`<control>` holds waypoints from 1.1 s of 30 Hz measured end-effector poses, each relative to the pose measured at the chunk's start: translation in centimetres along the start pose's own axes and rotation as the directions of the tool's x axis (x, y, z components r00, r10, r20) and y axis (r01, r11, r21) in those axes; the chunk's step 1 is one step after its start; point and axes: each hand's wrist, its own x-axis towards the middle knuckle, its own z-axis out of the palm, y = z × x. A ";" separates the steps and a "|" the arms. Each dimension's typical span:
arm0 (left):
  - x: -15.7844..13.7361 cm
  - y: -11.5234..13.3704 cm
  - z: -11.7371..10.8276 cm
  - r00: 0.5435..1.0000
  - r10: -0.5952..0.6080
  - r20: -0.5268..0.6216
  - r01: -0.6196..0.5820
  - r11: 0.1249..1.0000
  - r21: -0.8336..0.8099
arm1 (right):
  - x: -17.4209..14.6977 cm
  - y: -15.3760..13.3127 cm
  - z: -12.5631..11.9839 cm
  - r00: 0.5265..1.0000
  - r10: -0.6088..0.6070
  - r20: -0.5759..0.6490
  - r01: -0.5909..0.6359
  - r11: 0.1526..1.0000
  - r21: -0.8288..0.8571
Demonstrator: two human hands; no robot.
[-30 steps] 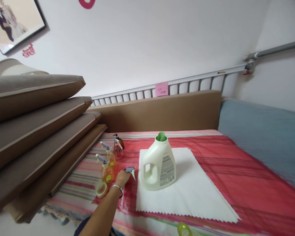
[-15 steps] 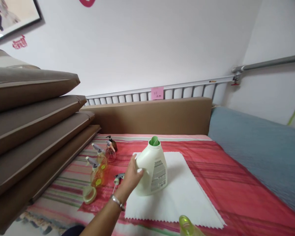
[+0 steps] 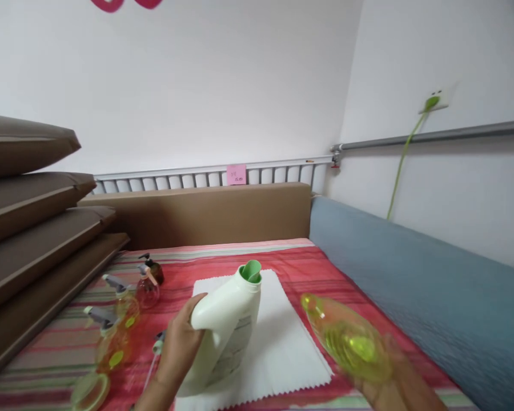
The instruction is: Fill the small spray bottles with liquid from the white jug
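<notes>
My left hand (image 3: 177, 348) grips the handle of a white detergent jug (image 3: 225, 328) with an open green spout, and the jug leans to the right over a white cloth (image 3: 278, 348). In my right hand (image 3: 394, 382) I hold a clear yellow-green bottle (image 3: 346, 338) without a cap, its open neck pointing up-left toward the jug. Both are above a red striped cover (image 3: 325, 268).
Several small spray and pump bottles (image 3: 124, 308) stand at the left, with a loose sprayer head (image 3: 154, 351) lying beside them. Stacked brown cushions (image 3: 34, 228) fill the left side. A brown board (image 3: 197, 214) and railing close the back, a blue mattress (image 3: 411, 285) lies right.
My left hand put down the sprayer head, took the jug by its handle and tipped it rightward. My right hand raised the yellow-green bottle into view. The view turned right.
</notes>
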 end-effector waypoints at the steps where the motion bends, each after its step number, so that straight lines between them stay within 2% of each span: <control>1: -0.2 -0.1 0.0 0.999 0.004 0.040 -0.005 0.999 0.034 | 0.7 -0.9 0.3 0.999 0.022 -0.024 -0.021 0.999 0.042; 4: -0.4 -0.5 0.4 0.992 -0.007 0.124 -0.007 0.994 0.110 | 2.7 -2.9 1.5 0.999 0.021 -0.049 -0.017 0.996 0.087; 8: -0.3 -0.5 0.9 0.990 -0.023 0.137 -0.005 0.980 0.200 | 5.3 -4.5 2.3 0.999 0.004 -0.046 -0.005 0.999 -0.042; 13: -0.1 0.8 1.4 0.985 -0.052 0.162 -0.001 0.951 0.310 | 7.4 -5.8 2.3 0.999 -0.028 -0.015 0.025 0.986 -0.168; 21: 0.0 1.3 1.9 0.979 -0.048 0.200 -0.025 0.937 0.347 | 8.0 -7.2 2.5 0.995 -0.068 0.072 0.092 0.907 -0.410; 33: -0.2 2.6 2.1 0.972 -0.066 0.225 -0.033 0.913 0.407 | 7.5 -9.8 5.2 0.990 -0.139 0.025 0.126 0.785 -0.607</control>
